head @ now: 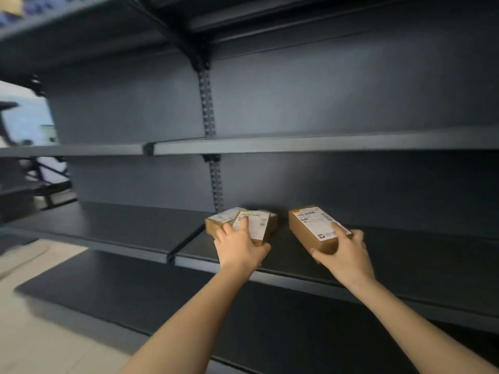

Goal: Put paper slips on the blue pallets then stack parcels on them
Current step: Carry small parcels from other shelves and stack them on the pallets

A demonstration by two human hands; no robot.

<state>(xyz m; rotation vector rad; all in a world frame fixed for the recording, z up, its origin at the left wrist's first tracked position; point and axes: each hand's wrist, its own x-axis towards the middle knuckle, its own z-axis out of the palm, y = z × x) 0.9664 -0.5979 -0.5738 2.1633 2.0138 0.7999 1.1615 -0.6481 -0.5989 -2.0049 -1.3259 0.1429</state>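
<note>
Small brown cardboard parcels with white labels lie on a dark metal shelf (135, 228). My left hand (239, 248) grips the front parcel (255, 224) of a small pile, its index finger resting on the label. Behind it lies another parcel (221, 220), partly hidden. To the right, my right hand (343, 252) holds a separate, longer parcel (310, 225) by its near end, one finger stretched over its label. No blue pallets or paper slips are in view.
The dark shelving unit fills the view, with a shelf above (297, 145) and a lower shelf (135, 292) below the parcels. A slotted upright (213, 171) runs up the back panel. Light floor (32, 333) shows at the lower left.
</note>
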